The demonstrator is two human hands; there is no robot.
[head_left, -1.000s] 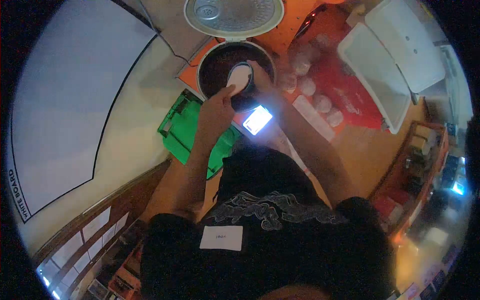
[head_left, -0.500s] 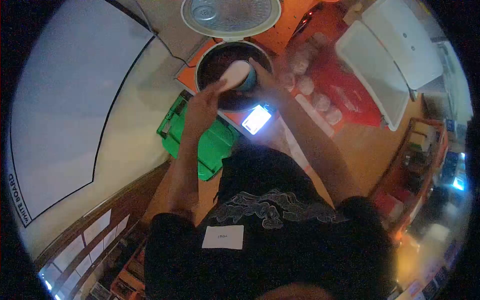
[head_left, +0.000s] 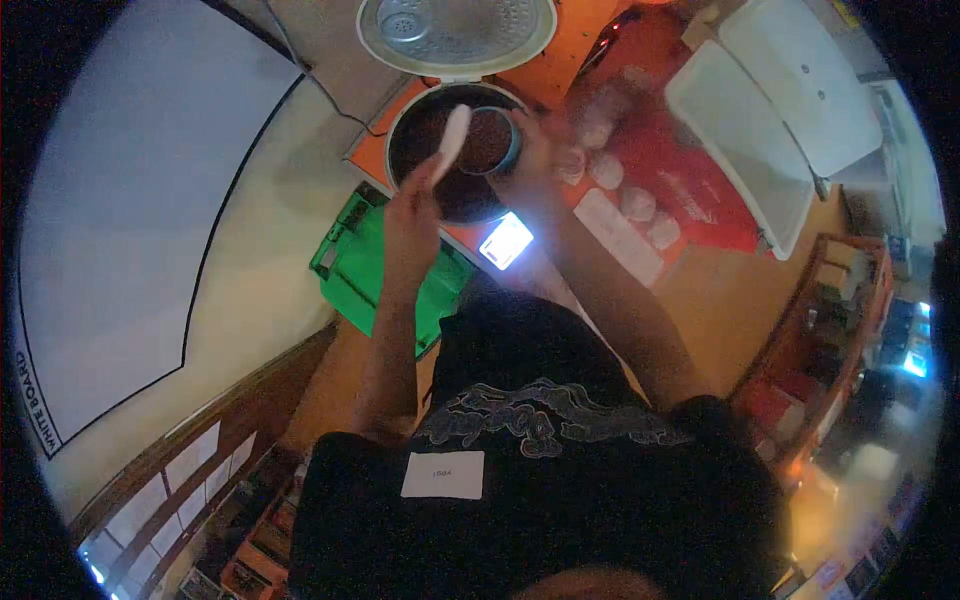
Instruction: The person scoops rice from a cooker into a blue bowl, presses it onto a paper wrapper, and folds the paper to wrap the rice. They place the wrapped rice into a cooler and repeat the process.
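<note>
Over the open rice cooker [head_left: 396,130] at the far edge of the orange tabletop [head_left: 585,50], the left hand [head_left: 412,205] holds a white paddle [head_left: 452,135] and the right hand [head_left: 532,165] holds a blue-rimmed bowl [head_left: 488,142], which looks filled with the same dark grain as the pot. To do this well, I judge the bowl should stay level and inside the pot's rim, so spills fall back in. The paddle should press lightly across the top rather than dig, and it should shed clinging grain before it clears the rim.

The left forearm rises steeply from the near edge, wrist straight, fingers closed round the paddle's handle, blade tilted up beside the bowl's left rim. The right arm reaches in from the right, its fingers wrapped round the bowl's far wall, though blur hides their exact hold.
</note>
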